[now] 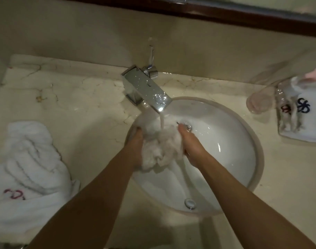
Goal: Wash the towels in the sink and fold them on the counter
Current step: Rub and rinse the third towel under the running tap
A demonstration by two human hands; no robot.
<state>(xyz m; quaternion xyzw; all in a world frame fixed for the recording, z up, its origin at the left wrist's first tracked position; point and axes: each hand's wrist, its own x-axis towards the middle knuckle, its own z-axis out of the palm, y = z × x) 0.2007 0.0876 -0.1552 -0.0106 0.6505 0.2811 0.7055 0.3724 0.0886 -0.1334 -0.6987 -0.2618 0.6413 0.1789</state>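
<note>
A wet white towel (161,146) is bunched up over the round white sink (231,141), right under the water running from the chrome faucet (146,87). My left hand (134,146) grips the bunch from its left side and my right hand (190,146) grips it from the right. A tail of the towel hangs down into the basin between my forearms. A second white towel (31,169) with red embroidery lies crumpled on the marble counter (92,108) to the left of the sink.
At the right a clear glass (259,103) lies on its side next to a white tray (301,135) holding a folded cloth with blue and red marks. A wall and a dark mirror frame run along the back.
</note>
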